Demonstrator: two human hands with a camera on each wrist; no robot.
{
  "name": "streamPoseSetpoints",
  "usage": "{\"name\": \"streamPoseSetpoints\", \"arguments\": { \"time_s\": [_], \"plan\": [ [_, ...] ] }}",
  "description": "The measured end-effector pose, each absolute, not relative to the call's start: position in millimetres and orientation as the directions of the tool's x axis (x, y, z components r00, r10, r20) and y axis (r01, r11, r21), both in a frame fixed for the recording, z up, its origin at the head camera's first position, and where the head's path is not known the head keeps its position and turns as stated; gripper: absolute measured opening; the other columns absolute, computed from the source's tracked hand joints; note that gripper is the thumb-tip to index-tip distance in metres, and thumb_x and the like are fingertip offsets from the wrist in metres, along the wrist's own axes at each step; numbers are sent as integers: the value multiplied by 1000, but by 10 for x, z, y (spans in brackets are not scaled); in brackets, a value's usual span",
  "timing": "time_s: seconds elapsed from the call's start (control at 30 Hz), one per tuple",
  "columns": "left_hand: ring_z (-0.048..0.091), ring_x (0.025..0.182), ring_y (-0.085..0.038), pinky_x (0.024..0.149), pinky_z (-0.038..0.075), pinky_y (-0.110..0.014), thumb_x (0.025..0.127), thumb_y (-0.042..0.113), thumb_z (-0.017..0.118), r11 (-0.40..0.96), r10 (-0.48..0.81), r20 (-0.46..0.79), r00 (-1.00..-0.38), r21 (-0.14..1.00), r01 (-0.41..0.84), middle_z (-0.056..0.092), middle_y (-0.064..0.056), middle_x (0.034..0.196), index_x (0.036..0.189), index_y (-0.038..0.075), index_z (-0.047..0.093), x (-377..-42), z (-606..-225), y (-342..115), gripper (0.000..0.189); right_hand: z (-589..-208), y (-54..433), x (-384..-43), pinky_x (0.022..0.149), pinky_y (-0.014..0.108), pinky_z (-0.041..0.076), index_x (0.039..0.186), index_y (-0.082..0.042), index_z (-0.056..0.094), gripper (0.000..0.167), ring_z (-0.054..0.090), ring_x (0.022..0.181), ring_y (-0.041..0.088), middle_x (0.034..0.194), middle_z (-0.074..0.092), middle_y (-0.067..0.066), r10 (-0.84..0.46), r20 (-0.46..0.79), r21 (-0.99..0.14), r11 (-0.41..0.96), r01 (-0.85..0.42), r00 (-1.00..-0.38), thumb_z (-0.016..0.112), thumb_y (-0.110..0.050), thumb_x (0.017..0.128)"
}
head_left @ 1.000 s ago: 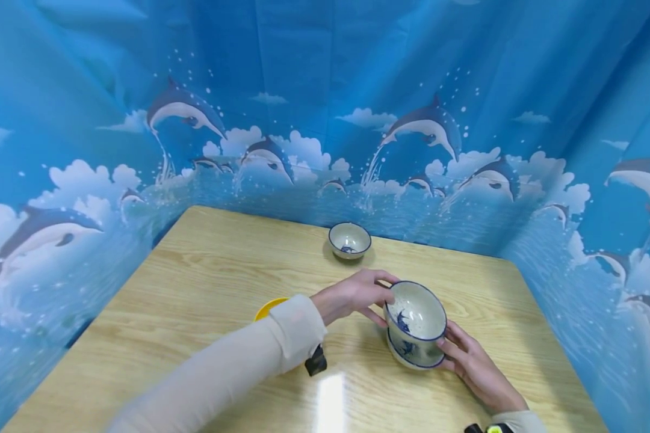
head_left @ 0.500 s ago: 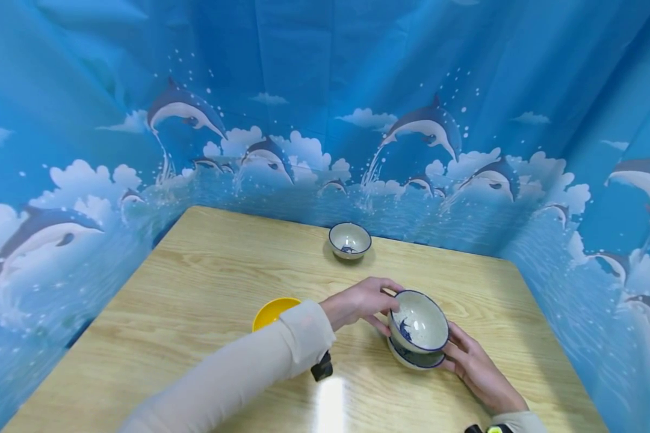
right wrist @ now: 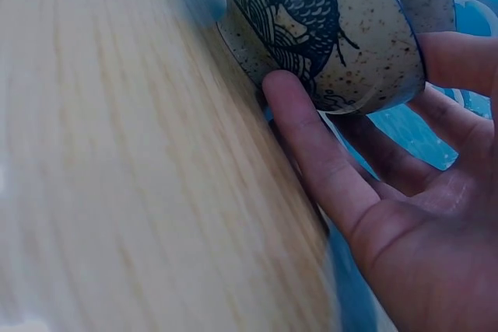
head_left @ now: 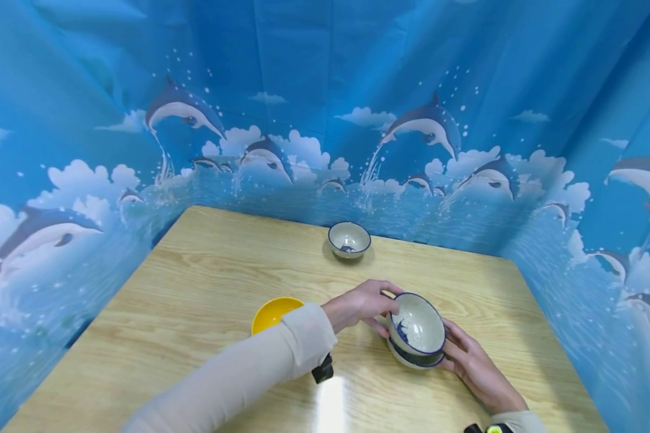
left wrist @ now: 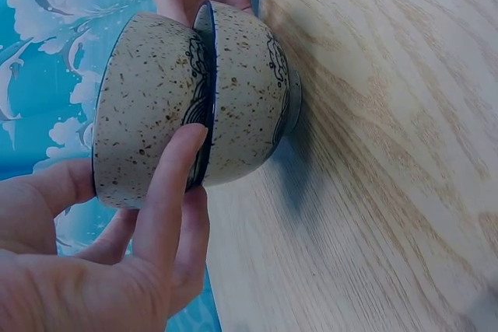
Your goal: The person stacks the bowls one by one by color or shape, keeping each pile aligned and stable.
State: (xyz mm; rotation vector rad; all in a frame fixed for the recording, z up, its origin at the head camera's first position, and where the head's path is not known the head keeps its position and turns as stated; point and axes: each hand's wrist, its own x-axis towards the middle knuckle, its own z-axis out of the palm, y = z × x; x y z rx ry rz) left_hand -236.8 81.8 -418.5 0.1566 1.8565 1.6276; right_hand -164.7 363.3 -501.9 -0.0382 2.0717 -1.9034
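Two speckled cream bowls with blue rims are stacked on the right of the table. The upper bowl (head_left: 424, 319) sits partly inside the lower bowl (head_left: 408, 359), slightly tilted. My left hand (head_left: 360, 305) pinches the upper bowl at its left rim, the thumb near the inner side. In the left wrist view, its fingers lie along the upper bowl (left wrist: 144, 91), close to the rim of the lower one. My right hand (head_left: 479, 365) grips the lower bowl from the right. A blue fish pattern shows on the lower bowl (right wrist: 334, 36) in the right wrist view.
Another blue-rimmed bowl (head_left: 349, 240) stands near the table's back edge. A yellow bowl (head_left: 273, 313) is partly hidden behind my left sleeve. A blue dolphin-print curtain (head_left: 303, 108) hangs around the wooden table (head_left: 195, 270).
My left hand has shifted slightly right and toward me, with the upper bowl settling over the lower one. More of the yellow bowl shows. My right hand has stayed in place.
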Motion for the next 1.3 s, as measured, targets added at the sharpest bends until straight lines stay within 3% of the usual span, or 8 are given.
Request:
{"name": "streamPoseSetpoints", "arguments": {
  "time_s": [0.17, 0.3, 0.43, 0.6, 0.9, 1.3],
  "plan": [
    [69, 100, -26, 68, 70, -37, 95, -2, 69, 238, 473, -382, -794, 923, -302, 67, -14, 114, 144, 12, 68, -2346, -4189, 846, 51, -5038, 3664, -1643, 102, 36, 64, 171, 6, 14, 67, 68, 126, 9, 148, 59, -10, -283, -171, -985, 64, 159, -944, 48, -13, 116],
    [72, 108, -29, 67, 70, -37, 97, 0, 70, 271, 451, -368, -814, 925, -268, 71, -13, 123, 137, 11, 70, -2311, -4183, 877, 42, -5049, 3710, -1632, 103, 34, 64, 169, -17, 37, 53, 67, 127, 8, 142, 61, -24, -355, -137, -990, 11, 143, -925, 44, -11, 117],
    [72, 112, -29, 66, 70, -37, 99, 3, 71, 297, 425, -367, -827, 920, -255, 71, -11, 125, 135, 10, 72, -2282, -4180, 911, 37, -5039, 3756, -1638, 107, 33, 61, 159, -38, 51, 52, 65, 132, 6, 149, 57, -29, -461, -104, -988, -56, 146, -881, 37, -10, 118],
    [74, 107, -29, 64, 69, -35, 100, 2, 72, 312, 413, -370, -832, 916, -252, 72, -9, 127, 135, 8, 73, -2264, -4180, 947, 36, -5016, 3769, -1634, 107, 36, 62, 165, -31, 47, 55, 64, 134, 7, 153, 55, -29, -487, -74, -990, -72, 124, -870, 35, -7, 117],
    [76, 75, -26, 57, 66, -30, 98, -4, 71, 358, 375, -381, -845, 900, -248, 74, -11, 126, 137, 8, 74, -2238, -4206, 994, 40, -5012, 3772, -1628, 107, 37, 62, 167, -28, 45, 54, 64, 134, 6, 153, 55, -28, -470, -75, -989, -77, 125, -879, 36, -7, 117],
    [75, 64, -26, 53, 64, -28, 98, -6, 70, 389, 368, -386, -846, 890, -237, 76, -16, 125, 139, 7, 73, -2237, -4222, 1024, 43, -5054, 3796, -1613, 107, 36, 62, 163, -31, 49, 54, 62, 133, 4, 152, 56, -27, -448, -74, -989, -80, 123, -891, 37, -6, 116]
  ]
}}
